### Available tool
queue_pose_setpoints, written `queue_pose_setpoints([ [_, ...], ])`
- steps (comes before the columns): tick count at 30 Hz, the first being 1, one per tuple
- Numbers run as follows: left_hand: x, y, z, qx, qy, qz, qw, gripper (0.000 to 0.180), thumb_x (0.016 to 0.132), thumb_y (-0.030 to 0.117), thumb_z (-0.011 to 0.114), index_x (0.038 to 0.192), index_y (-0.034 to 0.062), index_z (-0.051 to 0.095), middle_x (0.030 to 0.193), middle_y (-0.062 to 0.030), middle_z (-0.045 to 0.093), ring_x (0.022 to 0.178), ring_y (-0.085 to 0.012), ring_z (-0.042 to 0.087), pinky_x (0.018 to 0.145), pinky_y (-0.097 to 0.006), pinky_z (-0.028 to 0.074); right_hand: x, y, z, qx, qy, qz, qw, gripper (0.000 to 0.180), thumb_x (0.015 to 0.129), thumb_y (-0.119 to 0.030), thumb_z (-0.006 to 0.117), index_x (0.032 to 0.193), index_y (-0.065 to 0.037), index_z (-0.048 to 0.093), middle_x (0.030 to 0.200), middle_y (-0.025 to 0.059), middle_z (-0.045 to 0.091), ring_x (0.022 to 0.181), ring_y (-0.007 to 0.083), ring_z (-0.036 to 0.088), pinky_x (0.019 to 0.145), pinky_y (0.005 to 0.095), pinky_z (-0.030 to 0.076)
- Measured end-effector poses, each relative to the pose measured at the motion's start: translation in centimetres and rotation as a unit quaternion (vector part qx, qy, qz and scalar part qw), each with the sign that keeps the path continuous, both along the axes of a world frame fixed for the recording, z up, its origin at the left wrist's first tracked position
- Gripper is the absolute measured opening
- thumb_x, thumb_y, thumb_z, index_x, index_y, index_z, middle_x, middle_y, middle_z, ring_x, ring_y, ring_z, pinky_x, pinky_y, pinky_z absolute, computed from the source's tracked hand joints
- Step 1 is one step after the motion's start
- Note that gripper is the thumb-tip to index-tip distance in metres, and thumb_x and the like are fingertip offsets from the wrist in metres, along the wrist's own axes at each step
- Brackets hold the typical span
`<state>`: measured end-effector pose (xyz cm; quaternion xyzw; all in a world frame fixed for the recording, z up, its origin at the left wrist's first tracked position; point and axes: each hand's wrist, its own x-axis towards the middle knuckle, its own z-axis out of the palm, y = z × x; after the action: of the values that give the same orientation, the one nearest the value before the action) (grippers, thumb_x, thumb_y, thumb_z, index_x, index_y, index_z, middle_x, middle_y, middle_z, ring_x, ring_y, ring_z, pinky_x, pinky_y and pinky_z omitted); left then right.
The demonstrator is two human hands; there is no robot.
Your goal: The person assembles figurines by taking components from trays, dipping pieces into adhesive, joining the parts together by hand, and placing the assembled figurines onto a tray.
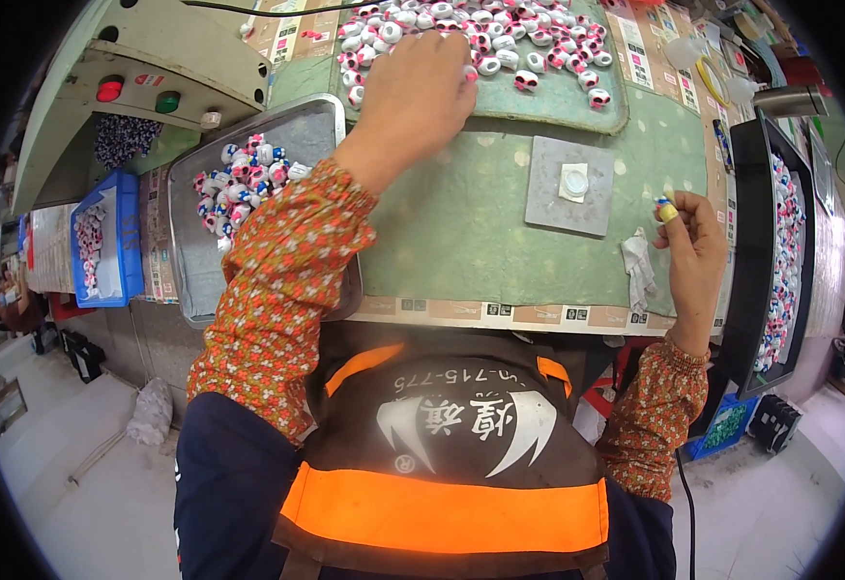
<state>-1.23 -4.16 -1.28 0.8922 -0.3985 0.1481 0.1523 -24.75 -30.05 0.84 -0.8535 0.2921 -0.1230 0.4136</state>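
Observation:
My left hand point(418, 101) reaches over the near edge of a green tray point(577, 114), into a heap of small white toy heads point(500, 43) with pink and dark markings. Its fingers curl down among the pieces and their tips are hidden, so what they grip does not show. At the right of the table, my right hand point(695, 246) pinches a small blue-and-white toy piece point(662, 205) between thumb and finger. A yellow wrap point(669, 212) covers one fingertip. Between the hands lies a grey square plate point(568, 215) bearing a small round white disc point(575, 182) on a pale pad.
A metal tray point(190, 266) with assembled toy pieces point(239, 184) stands left, under my sleeve. Beyond it is a machine point(142, 72) with red and green buttons and a blue bin point(131, 237). A black tray point(746, 319) of pieces stands right; a crumpled white cloth point(638, 271) lies near my right hand.

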Motion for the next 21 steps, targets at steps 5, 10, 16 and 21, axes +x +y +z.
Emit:
queue_pose_setpoints([
  [5, -2.6, 1.1, 1.7, -0.301, 0.402, -0.005, 0.864, 0.025, 0.097, 0.027, 0.056, 0.111, 0.0067, 0.055, 0.085, -0.0022, 0.055, 0.077, -0.0157, 0.055, 0.069, -0.032, 0.046, 2.1, 4.3, 0.7, 0.062, -0.070, 0.099, 0.991, 0.016, 0.095, -0.003, 0.060, 0.109, 0.002, 0.064, 0.085, 0.0047, 0.064, 0.074, 0.0076, 0.058, 0.067, 0.0249, 0.049],
  [10, -8.6, 2.6, 4.6, -0.441, 0.641, -0.010, 0.629, 0.023, 0.102, 0.026, 0.049, 0.115, 0.0088, 0.056, 0.085, 0.0041, 0.051, 0.066, -0.0025, 0.039, 0.054, -0.019, 0.030, 4.1, 6.3, 0.8, -0.165, -0.073, 0.197, 0.964, 0.017, 0.088, 0.002, 0.060, 0.104, 0.001, 0.062, 0.092, 0.0136, 0.062, 0.085, 0.0288, 0.059, 0.076, 0.0376, 0.048],
  [16, -13.0, 3.8, 1.0, -0.463, 0.746, -0.024, 0.479, 0.035, 0.104, 0.030, 0.049, 0.134, 0.0117, 0.052, 0.088, 0.0058, 0.050, 0.069, -0.0040, 0.038, 0.061, -0.021, 0.032, 5.3, 7.3, 0.9, -0.295, -0.021, 0.247, 0.923, 0.017, 0.085, 0.003, 0.060, 0.101, -0.001, 0.062, 0.095, 0.0142, 0.059, 0.092, 0.0340, 0.055, 0.079, 0.0427, 0.045],
  [21, -14.7, 3.5, -0.4, -0.481, 0.767, -0.021, 0.423, 0.039, 0.106, 0.035, 0.047, 0.137, 0.0114, 0.051, 0.088, 0.0054, 0.048, 0.071, -0.0047, 0.036, 0.061, -0.021, 0.032, 5.4, 7.4, 0.9, -0.292, -0.026, 0.254, 0.922, 0.015, 0.085, 0.003, 0.059, 0.100, -0.001, 0.062, 0.094, 0.0141, 0.058, 0.091, 0.0340, 0.055, 0.079, 0.0431, 0.045],
])
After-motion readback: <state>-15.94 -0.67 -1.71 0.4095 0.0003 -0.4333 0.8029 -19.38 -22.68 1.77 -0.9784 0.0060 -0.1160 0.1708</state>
